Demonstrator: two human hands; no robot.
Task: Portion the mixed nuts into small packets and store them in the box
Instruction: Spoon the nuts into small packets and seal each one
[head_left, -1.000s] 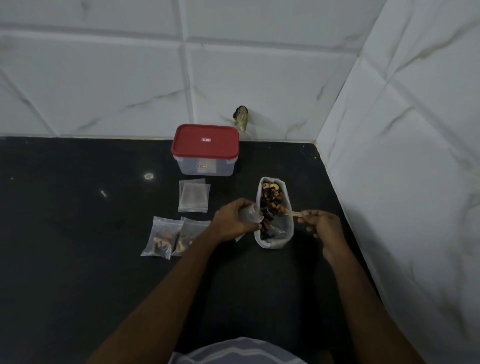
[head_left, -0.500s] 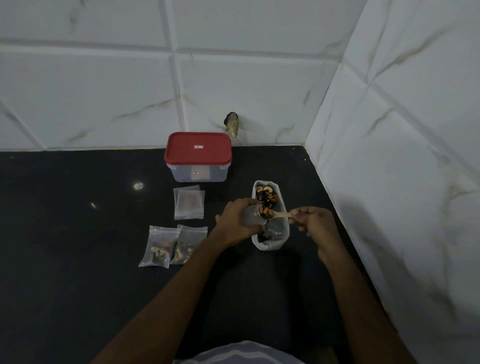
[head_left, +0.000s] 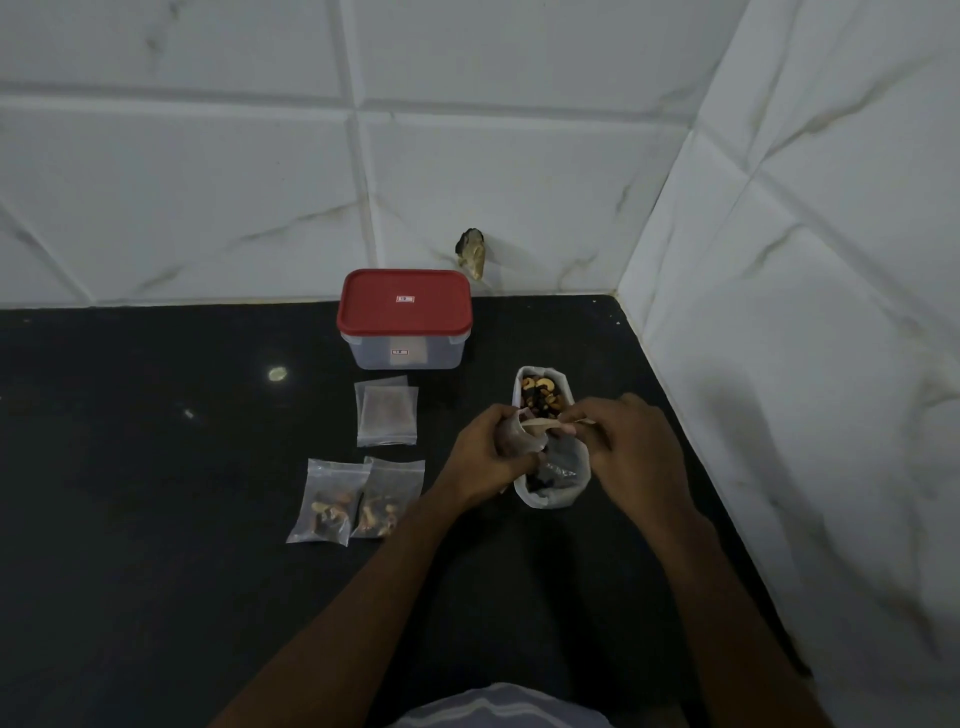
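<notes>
Wooden spoon (head_left: 543, 425), crinkled clear packet (head_left: 515, 440)

The packet (head_left: 521, 440) hides the bowl of the wooden spoon (head_left: 543, 425); the label (head_left: 405, 299) on the red lid (head_left: 379, 312) is unreadably small.

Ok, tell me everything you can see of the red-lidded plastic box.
The rectangular translucent plastic box stands upright at the back of the black countertop, close to the white tiled wall. Its red lid, with rounded corners, is on and has a small label at its centre; another label sits on the front side. Contents cannot be told. Nothing touches it; flat clear packets lie in front, apart.
</notes>
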